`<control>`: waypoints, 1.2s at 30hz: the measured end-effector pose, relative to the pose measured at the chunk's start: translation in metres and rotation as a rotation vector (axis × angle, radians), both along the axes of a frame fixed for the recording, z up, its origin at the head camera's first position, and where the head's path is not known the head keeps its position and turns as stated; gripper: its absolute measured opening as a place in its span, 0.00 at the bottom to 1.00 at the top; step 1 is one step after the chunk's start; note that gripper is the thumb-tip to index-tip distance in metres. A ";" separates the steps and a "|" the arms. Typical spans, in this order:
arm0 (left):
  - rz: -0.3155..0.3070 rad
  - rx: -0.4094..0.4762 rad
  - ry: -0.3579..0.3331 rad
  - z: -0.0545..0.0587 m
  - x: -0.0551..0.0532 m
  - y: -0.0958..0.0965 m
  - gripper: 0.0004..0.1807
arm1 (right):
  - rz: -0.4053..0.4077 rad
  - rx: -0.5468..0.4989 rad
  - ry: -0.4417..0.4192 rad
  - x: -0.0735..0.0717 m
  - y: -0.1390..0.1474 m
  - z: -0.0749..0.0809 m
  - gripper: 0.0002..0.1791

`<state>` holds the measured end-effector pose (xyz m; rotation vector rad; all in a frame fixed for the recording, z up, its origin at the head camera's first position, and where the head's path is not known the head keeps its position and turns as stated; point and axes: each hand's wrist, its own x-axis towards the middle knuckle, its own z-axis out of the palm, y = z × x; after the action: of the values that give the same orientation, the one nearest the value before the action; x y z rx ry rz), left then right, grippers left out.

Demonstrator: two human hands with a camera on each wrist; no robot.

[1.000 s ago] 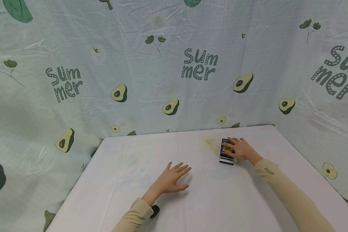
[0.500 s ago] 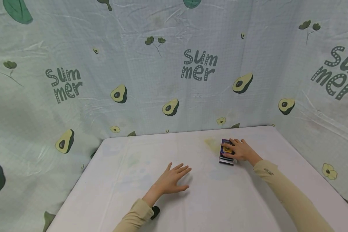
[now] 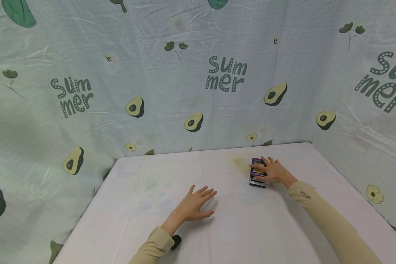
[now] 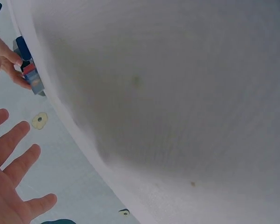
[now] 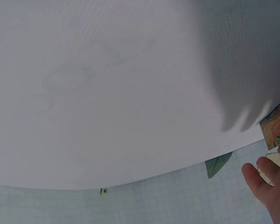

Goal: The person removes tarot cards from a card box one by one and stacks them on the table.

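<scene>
At the back right of the white table, a small stack of flat boxes lies under my right hand (image 3: 273,171). Its top box (image 3: 256,172) has a purple-blue cover with a yellow picture. Below it, the near ends of a white and black lower box (image 3: 257,184) show. My right index finger lies across the cover to its left edge. The thumb is at the near end, with the other fingers spread and lifted. In the right wrist view, a corner of a box (image 5: 275,128) with a wood-like picture shows beside the fingertips. My left hand (image 3: 193,205) hovers over the table, fingers spread, holding nothing.
The white-covered table (image 3: 145,205) meets a hanging cloth (image 3: 171,84) printed with avocados and "summer" at the back and sides. Beside the left cuff is a small black device (image 3: 176,242). Both sleeves are beige.
My right thumb has slid toward the near end of the top box, and its index finger reaches slightly further left. The left hand and the stack stay nearly in place.
</scene>
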<state>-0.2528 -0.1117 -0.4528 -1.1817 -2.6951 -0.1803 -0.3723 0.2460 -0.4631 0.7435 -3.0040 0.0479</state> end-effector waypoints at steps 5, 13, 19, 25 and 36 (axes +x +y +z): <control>-0.008 0.010 0.011 -0.002 0.000 -0.001 0.33 | -0.012 -0.029 -0.041 0.001 -0.002 0.003 0.35; -0.009 0.019 0.010 -0.002 0.000 -0.002 0.33 | -0.066 0.004 -0.130 0.008 -0.003 0.014 0.41; -0.005 0.021 0.000 -0.002 0.001 -0.002 0.33 | -0.069 0.010 -0.173 0.015 -0.002 0.021 0.45; 0.007 0.009 -0.009 -0.001 0.002 -0.002 0.32 | -0.024 0.076 -0.078 0.017 0.001 0.017 0.48; 0.002 -0.001 0.007 0.001 0.003 -0.002 0.32 | 0.112 0.080 0.099 0.014 0.003 0.008 0.45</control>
<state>-0.2495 -0.1135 -0.4516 -1.1773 -2.6908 -0.1746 -0.3587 0.2489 -0.4549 0.8934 -2.8835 -0.1031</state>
